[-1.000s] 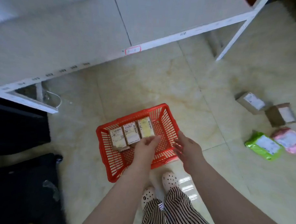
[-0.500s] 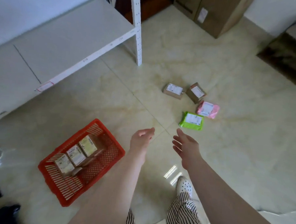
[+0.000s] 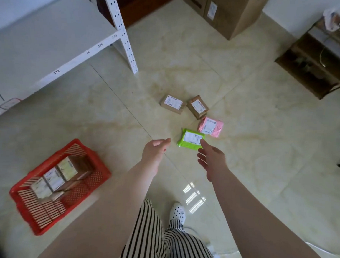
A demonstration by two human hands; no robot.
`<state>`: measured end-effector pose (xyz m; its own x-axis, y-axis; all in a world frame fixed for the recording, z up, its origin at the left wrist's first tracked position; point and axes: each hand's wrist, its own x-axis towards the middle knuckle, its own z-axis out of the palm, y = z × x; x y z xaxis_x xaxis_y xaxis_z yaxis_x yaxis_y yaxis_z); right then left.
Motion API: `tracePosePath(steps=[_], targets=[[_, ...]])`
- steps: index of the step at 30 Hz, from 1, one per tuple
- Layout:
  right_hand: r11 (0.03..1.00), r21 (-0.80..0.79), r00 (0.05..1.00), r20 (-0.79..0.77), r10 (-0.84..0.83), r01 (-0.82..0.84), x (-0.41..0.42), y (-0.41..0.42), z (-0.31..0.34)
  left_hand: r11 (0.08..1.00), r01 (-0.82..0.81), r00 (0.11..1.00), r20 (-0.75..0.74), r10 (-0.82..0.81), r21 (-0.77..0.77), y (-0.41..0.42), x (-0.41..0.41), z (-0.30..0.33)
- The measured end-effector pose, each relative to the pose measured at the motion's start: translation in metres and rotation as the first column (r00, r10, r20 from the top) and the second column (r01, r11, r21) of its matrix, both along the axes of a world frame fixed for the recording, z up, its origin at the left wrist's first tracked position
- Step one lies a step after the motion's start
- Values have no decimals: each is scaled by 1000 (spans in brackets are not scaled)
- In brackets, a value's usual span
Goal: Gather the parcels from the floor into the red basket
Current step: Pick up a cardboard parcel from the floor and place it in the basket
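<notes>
Red plastic marks your target: the red basket (image 3: 61, 185) sits on the floor (image 3: 260, 170) at your lower left, with three labelled boxes (image 3: 53, 179) already inside it. From the head view — the only one you have — four parcels are left to collect, clustered ahead of you: a green parcel (image 3: 191, 139) nearest, a pink parcel (image 3: 210, 127) just beyond it, and two brown boxes (image 3: 173, 104) (image 3: 197, 106) side by side further off. Both your hands are apart from each other and hold nothing. Your left hand (image 3: 155, 150) reaches forward with loose fingers, near the green parcel but short of it. Your right hand (image 3: 212, 159) is spread, its fingertips at that parcel's near edge — whether they touch it, you cannot tell. You look to be mid-reach for the next pickup. Close your right hand on the green parcel, and carry it back left to the basket.
</notes>
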<state>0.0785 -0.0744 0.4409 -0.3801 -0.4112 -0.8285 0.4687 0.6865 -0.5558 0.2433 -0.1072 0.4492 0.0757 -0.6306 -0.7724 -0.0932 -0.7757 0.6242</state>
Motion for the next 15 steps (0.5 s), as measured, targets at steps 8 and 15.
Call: tracePosePath(steps=[8,15], targets=[[993,58,995,20,101,-102,-17,-98,-19,996,-84,986,145,77,37,-78,-4,-32],[980,79,983,34,181,-183,-35,-207,-54,995,-77,978,196,65,58,-190,-16,-68]])
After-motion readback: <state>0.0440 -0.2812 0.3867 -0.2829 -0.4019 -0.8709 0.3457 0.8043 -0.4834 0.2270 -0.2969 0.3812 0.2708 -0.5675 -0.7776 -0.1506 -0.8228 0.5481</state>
